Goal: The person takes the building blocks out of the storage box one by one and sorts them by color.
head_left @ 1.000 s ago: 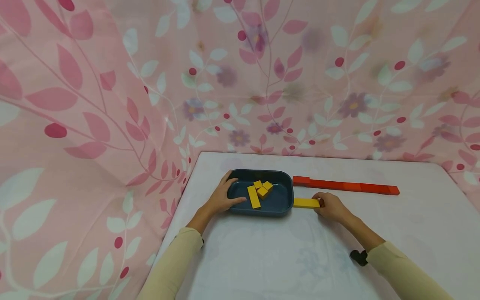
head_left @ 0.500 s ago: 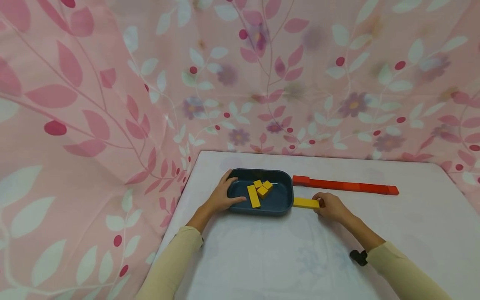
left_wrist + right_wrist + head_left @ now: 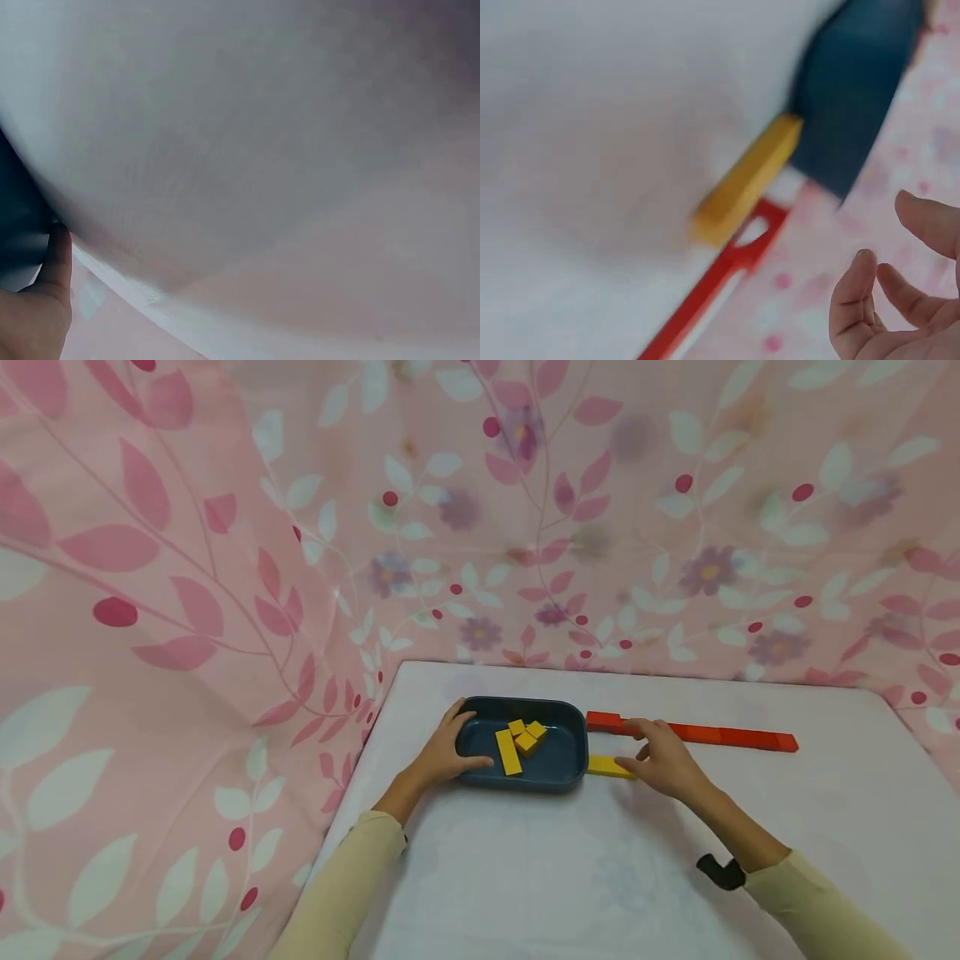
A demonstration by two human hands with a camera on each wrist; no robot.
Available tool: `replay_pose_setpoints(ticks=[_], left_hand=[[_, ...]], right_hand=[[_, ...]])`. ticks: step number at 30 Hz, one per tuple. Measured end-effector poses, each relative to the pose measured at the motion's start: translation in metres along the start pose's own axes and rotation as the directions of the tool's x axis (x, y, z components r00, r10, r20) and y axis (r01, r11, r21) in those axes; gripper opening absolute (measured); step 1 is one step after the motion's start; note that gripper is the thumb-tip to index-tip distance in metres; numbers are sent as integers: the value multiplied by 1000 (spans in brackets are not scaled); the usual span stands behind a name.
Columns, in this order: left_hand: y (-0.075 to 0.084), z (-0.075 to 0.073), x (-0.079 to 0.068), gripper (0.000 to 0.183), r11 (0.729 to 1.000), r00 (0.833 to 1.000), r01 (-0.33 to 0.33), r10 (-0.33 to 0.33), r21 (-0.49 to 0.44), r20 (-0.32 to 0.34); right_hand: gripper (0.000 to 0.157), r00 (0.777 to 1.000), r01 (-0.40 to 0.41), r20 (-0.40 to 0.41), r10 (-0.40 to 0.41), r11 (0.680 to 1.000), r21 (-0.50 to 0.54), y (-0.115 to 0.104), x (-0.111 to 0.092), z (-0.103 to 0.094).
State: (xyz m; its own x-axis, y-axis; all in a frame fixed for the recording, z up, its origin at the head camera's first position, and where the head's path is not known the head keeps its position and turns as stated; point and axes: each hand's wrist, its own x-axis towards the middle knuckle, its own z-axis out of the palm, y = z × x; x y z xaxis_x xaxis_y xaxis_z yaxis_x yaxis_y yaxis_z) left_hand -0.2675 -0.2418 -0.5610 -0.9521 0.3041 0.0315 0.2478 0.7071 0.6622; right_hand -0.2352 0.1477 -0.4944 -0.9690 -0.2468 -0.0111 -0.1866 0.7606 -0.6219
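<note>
My left hand [image 3: 441, 753] holds the left end of a dark blue rectangular dish [image 3: 558, 760], fingers at the rim and thumb reaching over the near side. Several yellow blocks lie in the dish, one of them a long flat block [image 3: 508, 753]. Another long yellow block [image 3: 606, 766] lies on the table, its left end against the dish's right side. Above its right end is my right hand [image 3: 667, 766], thumb and fingers apart with nothing between them. In the right wrist view that yellow block [image 3: 750, 178] shows apart from the fingers [image 3: 853, 289].
Behind the yellow block, a row of red blocks [image 3: 742, 737] runs right from the dish; the right wrist view shows an arched opening in a red block [image 3: 769, 225]. White cloth covers the table [image 3: 540, 877]. A pink floral curtain [image 3: 570, 527] hangs behind and left.
My right hand has let go of the yellow block on the table and lifted up, its fingers spreading. The left hand and the dish have stayed in place.
</note>
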Motion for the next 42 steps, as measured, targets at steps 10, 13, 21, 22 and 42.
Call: replay_pose_setpoints(ticks=[10,13,21,22,42], left_hand=[[4,-6,-1,103,999,1000,27,-27,23,0],[5,1,-4,103,999,999,41,-41,22,8],[5,1,-4,100,999,999,40,-40,24,-21],[4,0,-4,100,999,999,40,-40,29,-21],[3,1,-4,94,999,1000,3,-2,42,-26]], right_hand=[[47,974,216,49,-223,969,120,-73,35,62],[45,979,161,104,-177,976,146,-75,39,85],[40,983,106,129,-129,979,173,-84,47,112],[40,984,106,122,-127,981,164,-85,48,114],[44,983,-44,184,28,996,83,-86,64,129]])
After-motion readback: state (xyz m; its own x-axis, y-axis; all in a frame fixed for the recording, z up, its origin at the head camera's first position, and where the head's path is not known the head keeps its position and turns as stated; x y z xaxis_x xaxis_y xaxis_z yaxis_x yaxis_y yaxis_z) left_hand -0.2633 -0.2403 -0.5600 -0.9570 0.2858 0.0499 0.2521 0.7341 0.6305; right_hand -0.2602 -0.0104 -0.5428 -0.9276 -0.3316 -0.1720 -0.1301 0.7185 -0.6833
